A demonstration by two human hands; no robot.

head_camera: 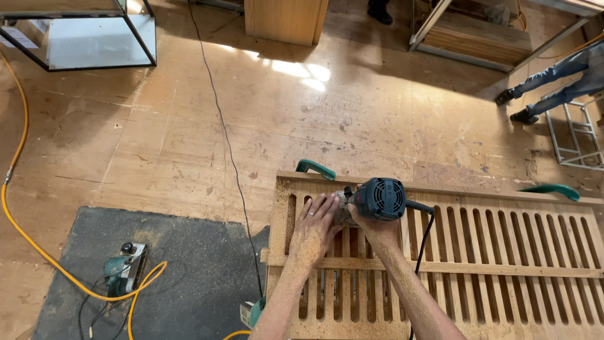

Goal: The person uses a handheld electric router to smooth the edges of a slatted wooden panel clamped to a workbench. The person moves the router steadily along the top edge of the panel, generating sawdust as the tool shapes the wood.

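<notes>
Router [376,199] sits on slatted panel [491,267]; planer [126,267] lies left on mat [189,277]

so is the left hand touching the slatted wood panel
Touching: the head view shows the left hand pressed flat on the slatted wood panel, beside the router.

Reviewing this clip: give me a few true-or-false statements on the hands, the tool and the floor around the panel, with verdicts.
1. The right hand grips a blue-grey trim router. True.
2. The left hand is lifted clear of the slatted wooden panel. False: it lies flat on the slats beside the router.
3. A yellow hose lies on the floor. True.
4. A power tool sits on top of the panel's right end. False: it rests on a dark mat, left of the panel.
</notes>
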